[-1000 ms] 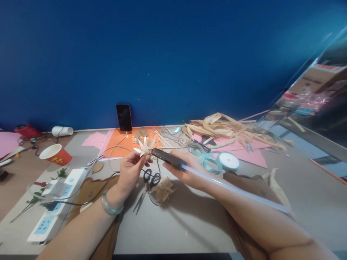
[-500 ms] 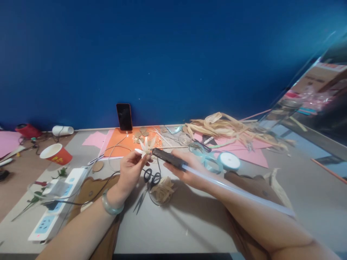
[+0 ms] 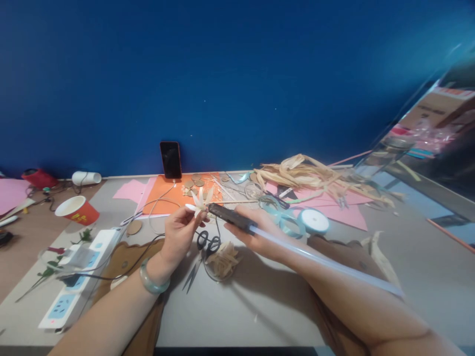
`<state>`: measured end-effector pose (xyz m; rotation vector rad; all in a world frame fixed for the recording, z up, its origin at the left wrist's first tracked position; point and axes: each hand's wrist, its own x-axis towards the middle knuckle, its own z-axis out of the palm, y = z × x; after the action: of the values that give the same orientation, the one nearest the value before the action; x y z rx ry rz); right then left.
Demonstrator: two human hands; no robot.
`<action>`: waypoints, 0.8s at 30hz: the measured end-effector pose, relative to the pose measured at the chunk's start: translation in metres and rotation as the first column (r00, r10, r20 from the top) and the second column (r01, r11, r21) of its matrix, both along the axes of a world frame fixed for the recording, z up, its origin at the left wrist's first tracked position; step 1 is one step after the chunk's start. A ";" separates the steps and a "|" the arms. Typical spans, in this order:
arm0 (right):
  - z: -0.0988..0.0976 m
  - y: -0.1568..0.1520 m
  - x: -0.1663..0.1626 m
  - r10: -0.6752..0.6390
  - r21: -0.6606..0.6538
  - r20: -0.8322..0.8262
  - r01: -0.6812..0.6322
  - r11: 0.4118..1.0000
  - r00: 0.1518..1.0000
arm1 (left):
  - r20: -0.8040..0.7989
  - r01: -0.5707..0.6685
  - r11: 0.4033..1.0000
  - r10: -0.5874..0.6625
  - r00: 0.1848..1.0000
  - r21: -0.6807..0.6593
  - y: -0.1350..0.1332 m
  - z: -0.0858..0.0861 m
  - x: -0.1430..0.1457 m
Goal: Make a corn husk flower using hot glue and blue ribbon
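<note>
Flower of husk, light and brittle, pinched at its base by left hand over the surface middle, right hand fingers clamped round the stiff glue gun.

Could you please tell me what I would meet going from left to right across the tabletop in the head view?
red paper cup → left hand pinching a pale flower → right hand gripping a black tool → light-blue ribbon spool
</note>
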<state>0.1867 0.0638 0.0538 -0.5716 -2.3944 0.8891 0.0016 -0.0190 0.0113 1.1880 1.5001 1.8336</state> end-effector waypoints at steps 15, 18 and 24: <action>0.000 -0.001 -0.001 -0.008 -0.003 -0.016 0.008 1.000 1.000 | 0.011 -0.003 1.000 0.003 1.000 0.001 0.001 0.002 0.000; 0.001 -0.002 0.000 0.027 -0.002 -0.024 -0.027 1.000 0.999 | 0.023 -0.004 1.000 0.004 1.000 0.008 0.001 0.001 0.000; 0.000 0.000 -0.001 -0.012 -0.017 -0.020 0.011 1.000 1.000 | 0.025 -0.004 1.000 0.005 1.000 -0.008 0.000 0.001 0.000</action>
<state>0.1858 0.0634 0.0535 -0.5796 -2.3655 0.9070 0.0018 -0.0188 0.0119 1.1547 1.4958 1.8373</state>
